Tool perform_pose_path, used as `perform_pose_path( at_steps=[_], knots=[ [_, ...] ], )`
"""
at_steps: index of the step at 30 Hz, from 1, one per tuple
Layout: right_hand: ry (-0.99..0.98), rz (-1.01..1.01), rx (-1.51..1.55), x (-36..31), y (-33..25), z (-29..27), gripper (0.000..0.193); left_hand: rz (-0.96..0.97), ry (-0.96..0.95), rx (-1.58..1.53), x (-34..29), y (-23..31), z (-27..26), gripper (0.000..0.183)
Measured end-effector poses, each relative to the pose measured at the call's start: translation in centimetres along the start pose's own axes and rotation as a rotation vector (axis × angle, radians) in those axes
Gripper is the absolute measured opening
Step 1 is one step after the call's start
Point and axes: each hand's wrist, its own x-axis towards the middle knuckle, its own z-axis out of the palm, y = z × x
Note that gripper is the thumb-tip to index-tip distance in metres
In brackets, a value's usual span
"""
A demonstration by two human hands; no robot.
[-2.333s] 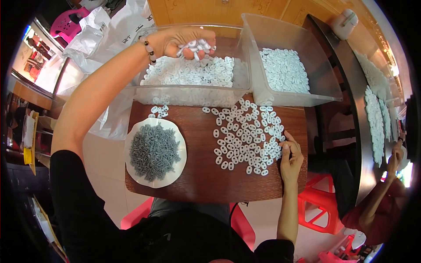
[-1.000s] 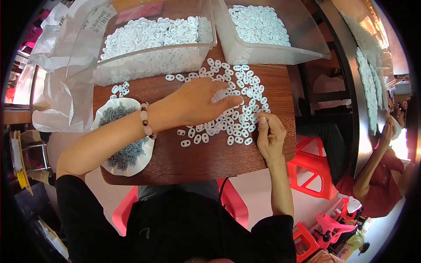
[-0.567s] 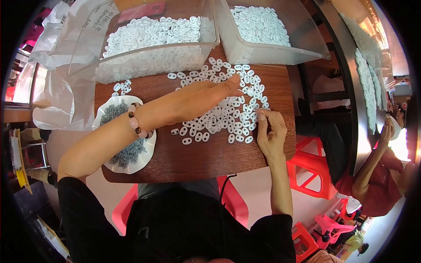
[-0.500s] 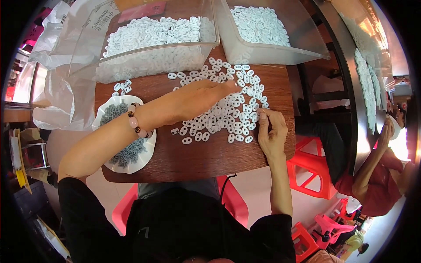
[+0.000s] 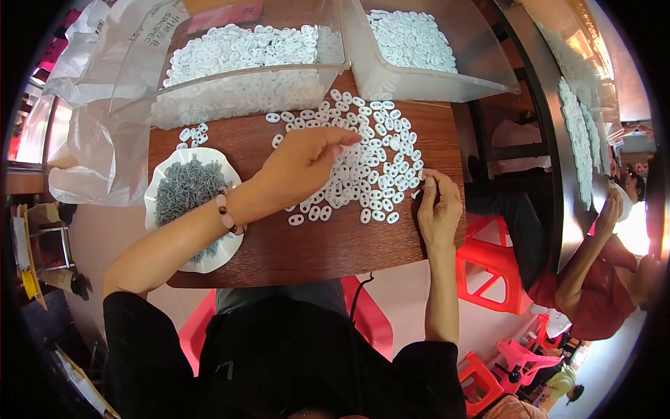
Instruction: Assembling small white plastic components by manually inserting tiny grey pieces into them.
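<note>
Many small white oval pieces with two holes (image 5: 338,185) lie spread over the brown wooden table (image 5: 300,255). My left hand (image 5: 307,164) reaches across them from the left, a bead bracelet on its wrist. Its thumb and fingers come together above the far part of the spread; anything between them is too small to make out. At the right edge of the spread, my right hand (image 5: 440,202) rests near the table's edge with thumb and forefinger pinched. A tiny white bit shows beside its thumb, and what the pinch holds is unclear.
A scalloped white plate (image 5: 152,199) of small grey pieces (image 5: 185,185) stands at the left, beneath my left forearm. Behind are two clear plastic bins (image 5: 244,78) (image 5: 447,80) of white pieces. A red stool (image 5: 492,269) and a seated person (image 5: 593,286) are at the right.
My left hand has drawn back toward me and left, its fingers now more bent. The right hand has shifted slightly right, still pinched.
</note>
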Motion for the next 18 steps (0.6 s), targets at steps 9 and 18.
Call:
perform_pose_path(
  at_steps=[9,18],
  knots=[
    [0.104,0.118,-0.009,-0.8,1.1,-1.1,0.015,-0.062,-0.025,-0.08,-0.9,0.2,0.1,0.034],
    [0.061,0.048,-0.082,-1.7,0.5,-1.3,0.013,-0.146,-0.047,-0.21,-2.2,0.4,-0.4,0.029]
  ],
)
